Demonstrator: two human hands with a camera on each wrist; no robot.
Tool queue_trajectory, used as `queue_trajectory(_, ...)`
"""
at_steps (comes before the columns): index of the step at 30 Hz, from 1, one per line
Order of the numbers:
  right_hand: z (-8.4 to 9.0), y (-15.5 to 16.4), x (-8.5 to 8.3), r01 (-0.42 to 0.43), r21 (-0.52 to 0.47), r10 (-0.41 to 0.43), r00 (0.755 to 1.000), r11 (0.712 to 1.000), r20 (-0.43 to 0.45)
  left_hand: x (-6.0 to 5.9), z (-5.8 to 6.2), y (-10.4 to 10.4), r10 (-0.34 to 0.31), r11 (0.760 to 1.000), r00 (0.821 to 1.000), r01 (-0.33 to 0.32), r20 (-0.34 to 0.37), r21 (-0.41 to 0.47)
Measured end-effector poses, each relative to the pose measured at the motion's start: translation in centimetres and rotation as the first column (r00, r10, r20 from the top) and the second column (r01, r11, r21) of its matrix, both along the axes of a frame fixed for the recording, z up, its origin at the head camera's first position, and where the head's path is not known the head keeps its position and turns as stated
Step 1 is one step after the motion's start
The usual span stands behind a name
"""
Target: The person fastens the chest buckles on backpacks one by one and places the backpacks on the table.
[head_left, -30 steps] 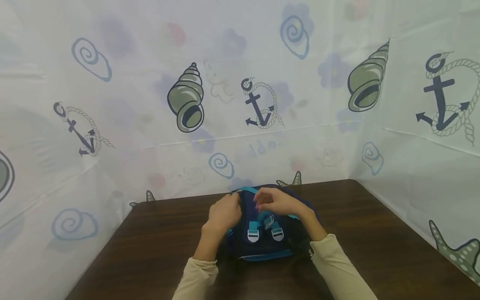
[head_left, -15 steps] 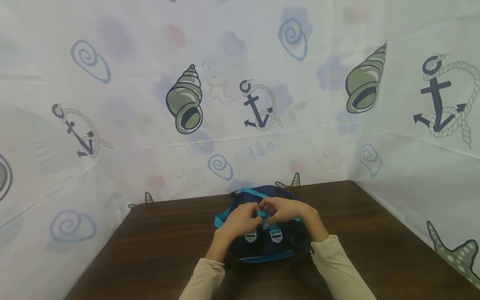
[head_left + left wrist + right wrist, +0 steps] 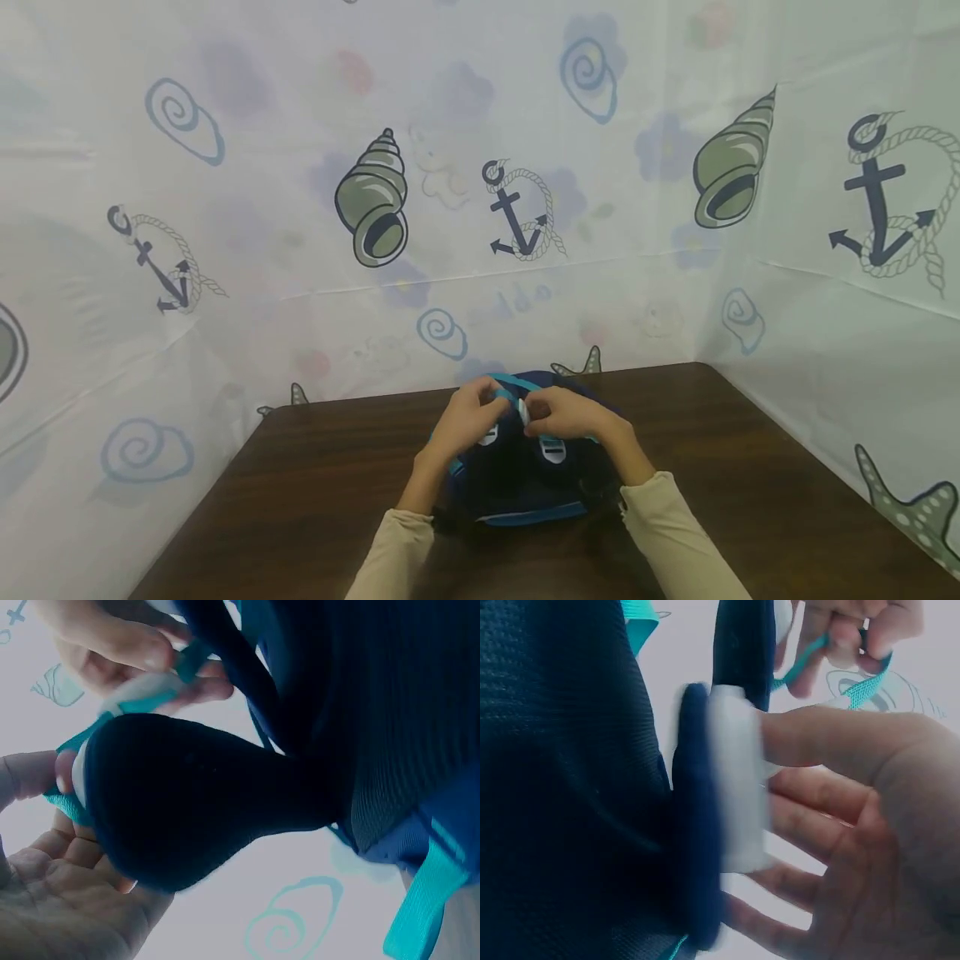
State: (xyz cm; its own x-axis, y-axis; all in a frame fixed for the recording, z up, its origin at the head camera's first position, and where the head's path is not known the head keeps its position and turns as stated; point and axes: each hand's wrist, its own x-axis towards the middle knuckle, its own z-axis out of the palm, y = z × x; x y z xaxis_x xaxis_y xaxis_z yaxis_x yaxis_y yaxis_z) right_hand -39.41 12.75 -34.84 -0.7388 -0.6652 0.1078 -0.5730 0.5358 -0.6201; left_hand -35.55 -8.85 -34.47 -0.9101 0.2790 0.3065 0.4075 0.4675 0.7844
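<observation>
A navy backpack [image 3: 517, 492] with teal trim lies on the table, straps facing up. Above it, my left hand [image 3: 467, 421] pinches teal webbing [image 3: 69, 808] between thumb and fingers, by a white buckle [image 3: 80, 776] at the end of a padded navy shoulder strap [image 3: 187, 802]. My right hand [image 3: 566, 414] faces it, thumb and fingers on a white plastic piece [image 3: 735, 787], blurred, beside a second navy strap pad [image 3: 697, 825]. A white slide buckle [image 3: 553, 450] shows below the right hand. Teal webbing [image 3: 866, 691] stretches between the two hands.
The dark wood-grain table [image 3: 712, 483] reaches back to a white hanging sheet [image 3: 450, 208] printed with shells and anchors, which also encloses the left and right sides. A loose teal strap [image 3: 427, 900] hangs from the bag's side.
My left hand moved from the bag's left side to its middle, then up and left, lifting the webbing and strap end. The right hand dropped slightly and stays over the right half.
</observation>
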Motion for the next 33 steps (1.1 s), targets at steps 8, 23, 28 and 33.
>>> queue_trajectory(8,1.1,0.6,0.7,0.085,-0.079,-0.092,0.992,0.993,-0.090,-0.2,-0.7,0.2,-0.015,0.978,0.998,0.002,-0.061,-0.208)
queue_trajectory(23,0.7,1.0,-0.4,0.029,-0.251,-0.066,0.988,0.968,-0.139,-0.4,-0.7,0.7,-0.088,0.993,0.994,0.082,-0.066,-0.081)
queue_trajectory(28,0.2,0.9,-0.7,0.040,-0.239,-0.087,0.978,0.970,-0.189,-0.4,-0.7,0.5,-0.102,0.991,0.994,0.098,-0.038,-0.089)
queue_trajectory(33,0.5,0.8,-0.5,0.027,-0.224,-0.071,0.979,0.974,-0.191,-0.1,-0.3,0.1,-0.101,0.989,0.995,0.099,-0.010,-0.106)
